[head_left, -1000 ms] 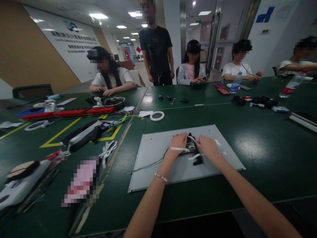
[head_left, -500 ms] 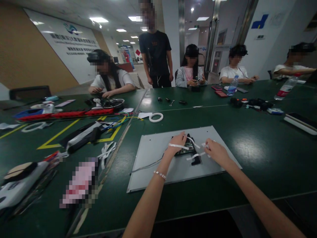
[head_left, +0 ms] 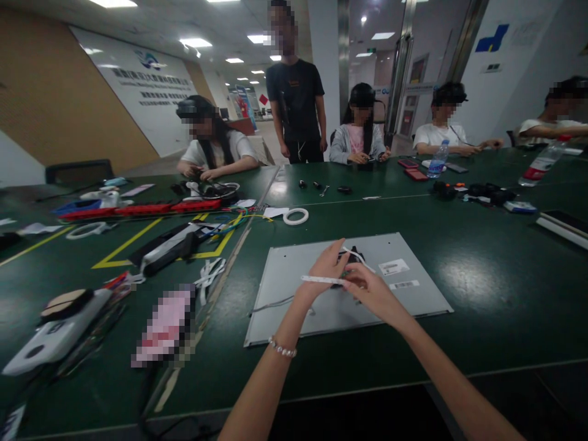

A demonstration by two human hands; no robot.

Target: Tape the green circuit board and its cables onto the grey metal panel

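Note:
A flat grey panel [head_left: 285,275] lies on the green table, with two white labels [head_left: 394,267] on its right half. Over its middle, my left hand [head_left: 325,269] is at a dark circuit board [head_left: 354,256], mostly hidden by both hands. A white strip [head_left: 321,280] crosses my left wrist, and another strip [head_left: 361,258] runs over the board. My right hand [head_left: 367,286] has closed fingers at the board beside my left hand, near the end of the white strip. What my left fingertips hold cannot be made out. Grey cables [head_left: 273,304] leave the panel's left side.
Beyond the panel lie a tape roll [head_left: 295,216] and small tools [head_left: 324,190]. Red strips [head_left: 149,209], a pink item [head_left: 165,324] and a white device [head_left: 59,331] are at the left. Several people are across the table; bottles [head_left: 438,159] stand at the right.
My right hand has moved left from the panel's right part to the board, uncovering the white labels. The view has shifted slightly, so the scene sits further right.

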